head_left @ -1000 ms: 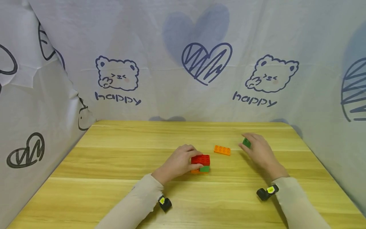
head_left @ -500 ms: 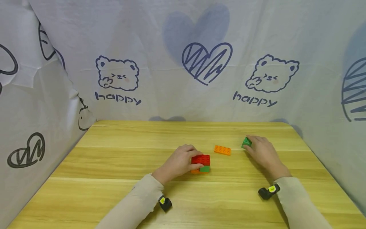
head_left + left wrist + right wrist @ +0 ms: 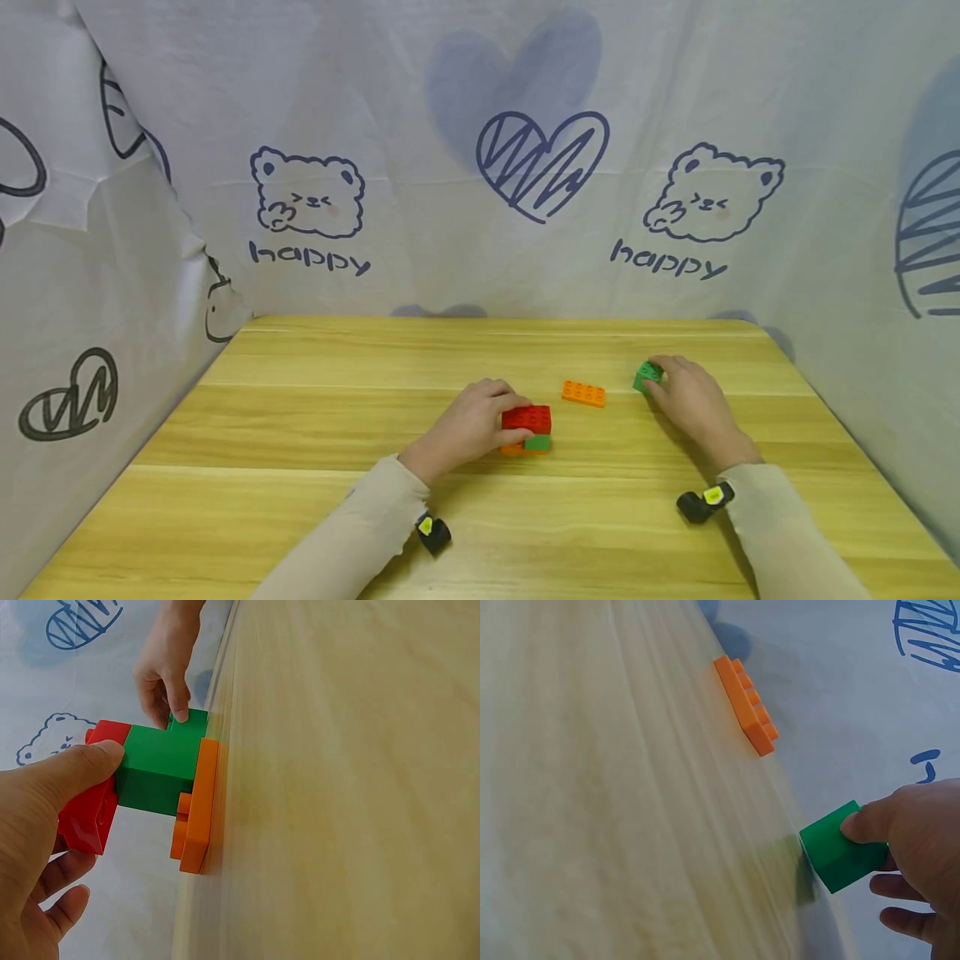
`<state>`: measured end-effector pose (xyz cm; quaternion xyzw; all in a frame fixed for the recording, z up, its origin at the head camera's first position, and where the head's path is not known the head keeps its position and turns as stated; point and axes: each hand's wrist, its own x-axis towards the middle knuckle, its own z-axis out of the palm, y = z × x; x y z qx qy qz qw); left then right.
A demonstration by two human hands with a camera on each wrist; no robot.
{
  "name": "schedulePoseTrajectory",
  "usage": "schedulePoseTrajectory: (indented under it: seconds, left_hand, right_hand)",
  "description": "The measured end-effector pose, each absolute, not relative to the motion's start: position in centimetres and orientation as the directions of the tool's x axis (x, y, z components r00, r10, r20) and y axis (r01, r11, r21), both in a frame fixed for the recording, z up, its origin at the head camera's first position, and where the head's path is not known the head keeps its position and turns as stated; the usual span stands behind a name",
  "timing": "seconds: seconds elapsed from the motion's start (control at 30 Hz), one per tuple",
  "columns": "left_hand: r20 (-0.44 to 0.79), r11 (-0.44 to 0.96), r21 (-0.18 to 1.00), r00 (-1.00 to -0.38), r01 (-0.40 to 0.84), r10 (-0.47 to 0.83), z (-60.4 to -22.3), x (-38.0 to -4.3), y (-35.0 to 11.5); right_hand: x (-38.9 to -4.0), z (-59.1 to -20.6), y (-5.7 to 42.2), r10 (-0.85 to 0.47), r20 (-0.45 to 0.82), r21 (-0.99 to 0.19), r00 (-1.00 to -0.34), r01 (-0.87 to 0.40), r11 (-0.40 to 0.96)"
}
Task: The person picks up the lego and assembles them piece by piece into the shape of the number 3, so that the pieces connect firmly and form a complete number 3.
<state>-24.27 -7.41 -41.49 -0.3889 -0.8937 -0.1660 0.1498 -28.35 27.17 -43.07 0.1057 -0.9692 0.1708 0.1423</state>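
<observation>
My left hand [image 3: 471,425] grips a small stack near the table's middle, thumb on the near side. The stack has a red brick [image 3: 88,817] on top, a green brick [image 3: 157,769] under it and a thin orange brick [image 3: 199,814] at the bottom, reaching beyond the green one. Farther right, my right hand [image 3: 693,404] pinches a separate small green brick [image 3: 844,847] between thumb and fingers. That brick is at or just above the tabletop; a shadow lies beside it. Some of its studs show in the head view, and its far side is hidden by the fingers.
A flat orange brick [image 3: 583,393] with two rows of studs lies alone between the two hands. The wood-grain table [image 3: 337,358] ends at a pale printed cloth [image 3: 420,250] behind, with more cloth at both sides.
My right hand has shifted slightly right and nearer, and its thumb and fingers have closed on the small green brick, which now shows more. The left hand and its stack have stayed still.
</observation>
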Motion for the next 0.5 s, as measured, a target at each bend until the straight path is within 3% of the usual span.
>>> schedulePoseTrajectory:
  seconds: [0.5]
  left_hand:
    - [0.399, 0.634, 0.208, -0.656, 0.745, 0.64, -41.5, -24.3, -7.4]
  right_hand:
    - [-27.6, -41.4, 25.8, -0.198, 0.361, -0.334, -0.911, -0.324, 0.885]
